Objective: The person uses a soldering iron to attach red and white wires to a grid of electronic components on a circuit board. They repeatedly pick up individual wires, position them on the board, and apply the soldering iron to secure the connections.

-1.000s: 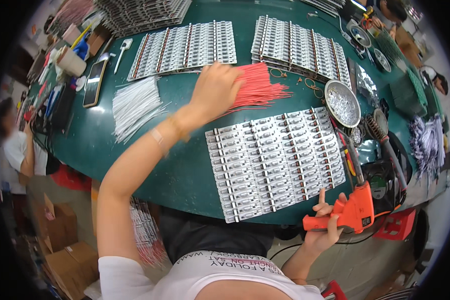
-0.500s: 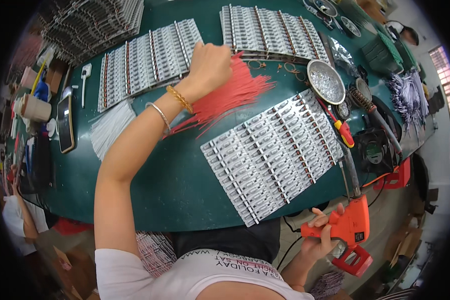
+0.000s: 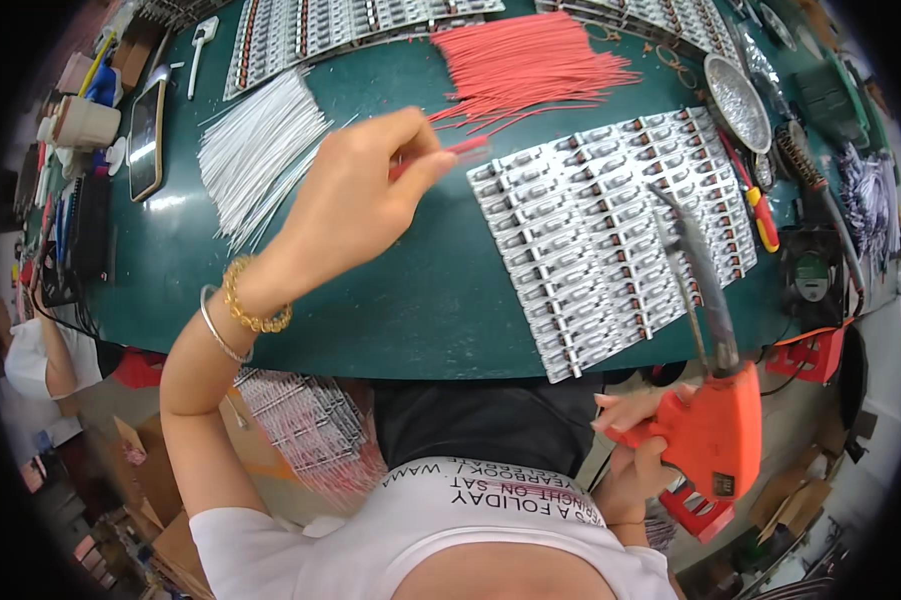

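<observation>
The red wires (image 3: 470, 147) in my left hand (image 3: 365, 195) were just above the middle of the frame, their visible ends pointing right and slightly up, with the long axis nearly level. I had them pinched between thumb and fingertips, my hand closed with little gap; the ends looked blurred, so I could not tell how many there were.

In the lower right, my right hand (image 3: 642, 470) gripped the orange soldering gun (image 3: 720, 430), some fingers wrapped around its handle and others reaching loosely leftward. Its long axis stood steep, the metal nose pointing up and a little left, across the board sheet (image 3: 610, 240) right of centre. Whether the tip touched the sheet, I could not tell.

The red wire pile (image 3: 525, 65) lay at upper centre, the white wires (image 3: 260, 150) at upper left, all on the green table (image 3: 400, 310).
</observation>
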`<state>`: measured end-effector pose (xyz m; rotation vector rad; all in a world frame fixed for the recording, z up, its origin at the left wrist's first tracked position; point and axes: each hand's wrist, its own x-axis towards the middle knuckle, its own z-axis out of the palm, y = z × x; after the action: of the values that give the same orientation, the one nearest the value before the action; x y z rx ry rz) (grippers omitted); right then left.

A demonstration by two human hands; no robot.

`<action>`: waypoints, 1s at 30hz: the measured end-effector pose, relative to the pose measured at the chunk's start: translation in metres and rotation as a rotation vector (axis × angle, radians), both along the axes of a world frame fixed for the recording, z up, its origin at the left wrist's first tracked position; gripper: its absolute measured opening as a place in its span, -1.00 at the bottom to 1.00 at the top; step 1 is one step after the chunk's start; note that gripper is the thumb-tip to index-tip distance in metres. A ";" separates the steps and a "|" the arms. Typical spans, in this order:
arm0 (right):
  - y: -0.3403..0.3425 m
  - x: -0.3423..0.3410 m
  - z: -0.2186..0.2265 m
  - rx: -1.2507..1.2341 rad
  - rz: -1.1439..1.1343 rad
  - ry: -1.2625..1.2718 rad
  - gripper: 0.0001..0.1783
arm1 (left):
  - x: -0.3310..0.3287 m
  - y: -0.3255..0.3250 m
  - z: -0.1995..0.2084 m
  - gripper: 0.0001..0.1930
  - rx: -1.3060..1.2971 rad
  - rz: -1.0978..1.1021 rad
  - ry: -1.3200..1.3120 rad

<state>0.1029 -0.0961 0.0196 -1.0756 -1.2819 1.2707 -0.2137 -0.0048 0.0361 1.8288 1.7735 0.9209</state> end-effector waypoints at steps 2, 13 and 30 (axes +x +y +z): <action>-0.004 -0.010 -0.003 -0.053 0.101 -0.122 -0.23 | -0.006 -0.013 -0.012 -0.80 -0.115 0.043 -0.056; -0.013 -0.025 -0.022 -0.178 0.200 -0.420 -0.06 | -0.004 -0.002 -0.039 -0.77 -0.181 -0.059 -0.203; -0.023 -0.039 -0.027 -0.267 0.055 -0.313 -0.19 | -0.007 -0.002 -0.050 -0.82 0.012 -0.100 -0.146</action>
<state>0.0637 -0.1190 -0.0073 -1.4842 -1.4064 1.3809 -0.2206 -0.0063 -0.0134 1.7917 1.5775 1.0005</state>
